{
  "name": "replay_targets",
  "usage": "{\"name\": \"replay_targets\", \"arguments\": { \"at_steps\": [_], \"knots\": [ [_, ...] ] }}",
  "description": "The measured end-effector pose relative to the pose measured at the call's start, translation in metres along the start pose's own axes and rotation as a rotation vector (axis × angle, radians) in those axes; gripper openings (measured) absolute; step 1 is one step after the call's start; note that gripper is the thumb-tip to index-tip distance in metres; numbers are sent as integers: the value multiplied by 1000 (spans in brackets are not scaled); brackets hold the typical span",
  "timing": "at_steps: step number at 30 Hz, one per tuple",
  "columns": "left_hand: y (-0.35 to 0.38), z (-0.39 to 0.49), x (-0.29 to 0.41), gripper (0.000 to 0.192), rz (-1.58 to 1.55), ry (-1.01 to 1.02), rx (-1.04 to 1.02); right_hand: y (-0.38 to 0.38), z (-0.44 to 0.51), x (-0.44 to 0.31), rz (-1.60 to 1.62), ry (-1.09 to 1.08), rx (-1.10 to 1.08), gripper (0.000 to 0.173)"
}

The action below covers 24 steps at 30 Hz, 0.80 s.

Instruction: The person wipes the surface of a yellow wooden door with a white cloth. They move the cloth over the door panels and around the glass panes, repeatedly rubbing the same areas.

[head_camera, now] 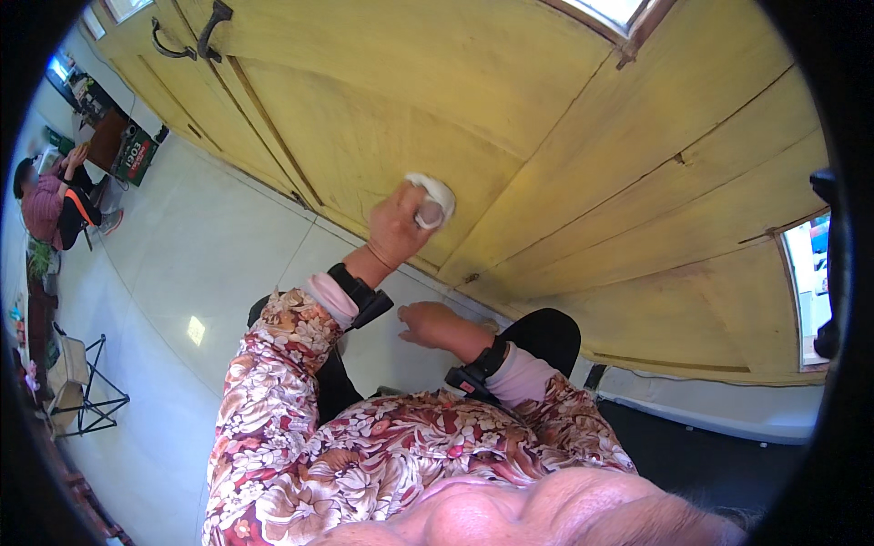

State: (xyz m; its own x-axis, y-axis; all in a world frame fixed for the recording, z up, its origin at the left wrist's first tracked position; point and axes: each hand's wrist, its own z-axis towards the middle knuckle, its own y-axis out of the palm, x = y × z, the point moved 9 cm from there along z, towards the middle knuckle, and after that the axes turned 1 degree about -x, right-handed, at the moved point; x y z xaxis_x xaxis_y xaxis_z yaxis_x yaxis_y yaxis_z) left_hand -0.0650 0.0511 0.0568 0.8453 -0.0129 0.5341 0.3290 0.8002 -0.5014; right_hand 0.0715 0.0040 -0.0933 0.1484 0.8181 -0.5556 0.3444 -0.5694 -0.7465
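Note:
My left hand (397, 225) grips a bunched white cloth (444, 194) against the lower panel of a yellow-painted wooden door (382, 136). The hand and cloth are slightly blurred. Lower in the view, my right hand (437, 324) hangs over the floor between my knees, near the door's foot. Its thumb and fingers are a little apart and nothing shows in them; its palm is hidden. Each wrist carries a black strapped device, the left one (358, 293) and the right one (476, 374).
Two dark metal handles (213, 31) sit on the door leaves at upper left. Pale glossy floor tiles (171, 273) run leftward to a folding chair (72, 382). A seated person (51, 205) is near a dark green box (136, 157). Dark matting (696, 450) lies at lower right.

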Motion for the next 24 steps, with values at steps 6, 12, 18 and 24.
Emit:
{"name": "replay_targets", "arguments": {
  "at_steps": [6,12,18,24],
  "knots": [
    [65,-71,-34,46,-45,-170,-314,0,3,-6,6,35,-74,36],
    [88,-101,-83,40,-384,-536,-224,-6,7,2,-2,55,-58,36],
    [36,-63,-101,35,-510,-799,114,-5,9,3,-7,29,-31,38],
    [-53,12,-93,33,-381,-572,402,-3,6,5,-10,37,-49,38]
  ]
}}
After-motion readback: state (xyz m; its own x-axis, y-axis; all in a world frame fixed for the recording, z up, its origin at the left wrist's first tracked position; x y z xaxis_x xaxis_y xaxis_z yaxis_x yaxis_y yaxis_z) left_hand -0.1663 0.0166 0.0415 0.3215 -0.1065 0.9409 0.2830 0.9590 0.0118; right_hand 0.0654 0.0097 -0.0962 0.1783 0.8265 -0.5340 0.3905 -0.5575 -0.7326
